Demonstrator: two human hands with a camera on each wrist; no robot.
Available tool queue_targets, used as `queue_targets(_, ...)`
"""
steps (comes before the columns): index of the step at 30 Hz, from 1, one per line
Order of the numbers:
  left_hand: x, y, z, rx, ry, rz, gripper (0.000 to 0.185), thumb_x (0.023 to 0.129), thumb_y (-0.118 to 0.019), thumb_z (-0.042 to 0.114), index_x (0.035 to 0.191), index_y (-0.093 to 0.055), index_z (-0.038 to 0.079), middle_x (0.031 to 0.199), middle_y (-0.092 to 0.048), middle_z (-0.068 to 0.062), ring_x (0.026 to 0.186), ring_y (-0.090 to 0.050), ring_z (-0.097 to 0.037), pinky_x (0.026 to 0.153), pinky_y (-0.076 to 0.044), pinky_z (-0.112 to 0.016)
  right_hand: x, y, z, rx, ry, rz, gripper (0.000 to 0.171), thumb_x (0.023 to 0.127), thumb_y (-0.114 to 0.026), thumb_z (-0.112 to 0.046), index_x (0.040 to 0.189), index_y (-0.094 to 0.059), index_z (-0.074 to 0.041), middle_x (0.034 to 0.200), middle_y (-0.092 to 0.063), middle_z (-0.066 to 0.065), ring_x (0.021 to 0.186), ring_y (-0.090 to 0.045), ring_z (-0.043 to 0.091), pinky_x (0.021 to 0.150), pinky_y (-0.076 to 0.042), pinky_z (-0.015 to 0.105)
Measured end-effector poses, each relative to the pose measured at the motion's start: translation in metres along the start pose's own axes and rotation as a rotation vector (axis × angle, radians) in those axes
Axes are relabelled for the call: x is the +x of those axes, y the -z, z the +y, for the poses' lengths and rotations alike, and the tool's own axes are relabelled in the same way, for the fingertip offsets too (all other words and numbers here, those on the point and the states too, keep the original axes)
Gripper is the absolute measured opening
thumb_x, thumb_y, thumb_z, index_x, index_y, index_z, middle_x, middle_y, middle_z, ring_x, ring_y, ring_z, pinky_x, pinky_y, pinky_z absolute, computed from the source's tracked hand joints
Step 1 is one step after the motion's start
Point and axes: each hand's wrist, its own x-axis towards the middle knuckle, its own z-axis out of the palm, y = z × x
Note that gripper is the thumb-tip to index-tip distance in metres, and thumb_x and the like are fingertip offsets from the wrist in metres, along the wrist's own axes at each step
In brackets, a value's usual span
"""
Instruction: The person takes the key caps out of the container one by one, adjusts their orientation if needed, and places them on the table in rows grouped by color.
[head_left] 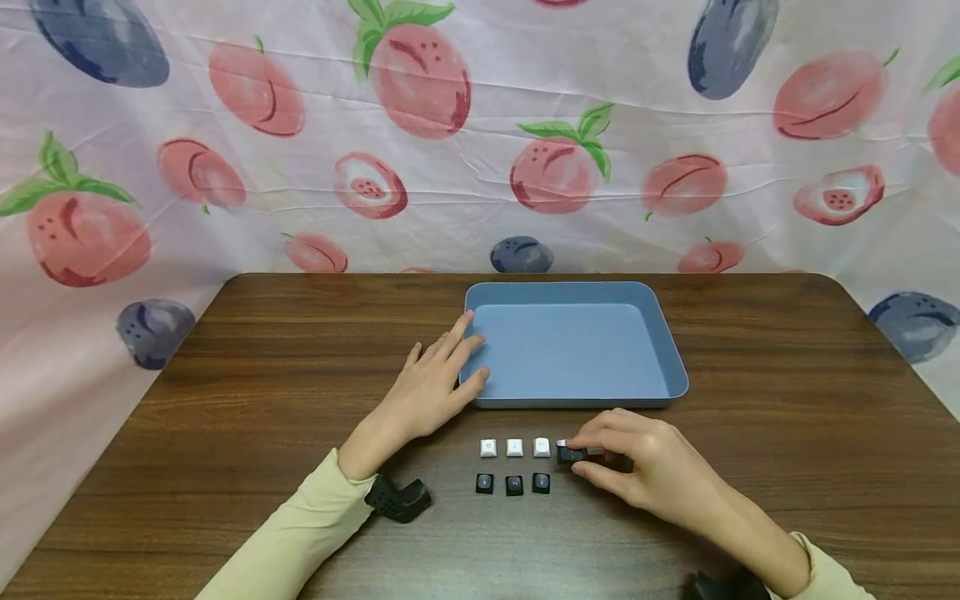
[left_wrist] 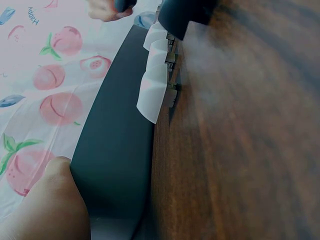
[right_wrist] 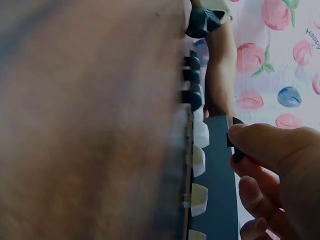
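My right hand (head_left: 633,454) pinches a black keycap (head_left: 570,455) between thumb and fingers, raised off the table, as the right wrist view shows. Just left of it stands a row of white keycaps (head_left: 514,448), some partly hidden by the hand and the held keycap. Nearer me lies a row of three black keycaps (head_left: 513,485). My left hand (head_left: 427,392) rests at the left side of a blue tray (head_left: 678,385), fingers stretched over its rim. In the left wrist view, the thumb (left_wrist: 55,200) touches the tray's dark outer wall (left_wrist: 112,135).
The brown wooden table (head_left: 300,375) carries the tray toward its far edge, behind the keycaps. A fruit-print cloth (head_left: 450,167) hangs behind and at both sides. Black wrist devices (head_left: 401,498) sit at both sleeves.
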Motion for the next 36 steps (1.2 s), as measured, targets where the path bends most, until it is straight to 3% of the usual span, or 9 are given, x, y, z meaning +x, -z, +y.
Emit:
queue_targets(9,-0.001,0.0,-0.001,0.0,0.002,-0.004,0.06,0.108,-0.036,0.053,0.158,-0.038,0.021,0.173,-0.005,0.004,0.15,-0.034,-0.037,0.117,-0.017,-0.072,-0.011,-0.009,-0.004,-0.026,0.032,0.015,0.023,0.083,-0.085,-0.017,0.105,-0.078,-0.019,0.101,-0.071,-0.013,0.088,-0.067,0.002,0.075,-0.052,0.013)
queue_targets(20,-0.001,-0.001,-0.001,0.002,-0.002,0.004,0.059,0.108,-0.037,0.052,0.157,-0.039,0.02,0.173,-0.006,0.003,0.149,-0.036,-0.039,0.117,-0.018,-0.073,-0.016,-0.015,-0.007,-0.108,0.0,-0.064,0.026,0.076,-0.089,-0.016,0.099,-0.078,-0.021,0.098,-0.07,-0.016,0.085,-0.066,-0.001,0.072,-0.053,0.016)
queue_targets(36,0.0,0.0,0.0,0.009,0.005,0.005,0.059,0.108,-0.037,0.052,0.157,-0.039,0.019,0.173,-0.006,0.003,0.149,-0.036,-0.038,0.117,-0.018,-0.073,-0.015,-0.014,-0.007,-0.1,-0.003,-0.065,0.028,0.075,-0.089,-0.016,0.099,-0.077,-0.022,0.097,-0.069,-0.017,0.085,-0.065,-0.002,0.071,-0.052,0.015)
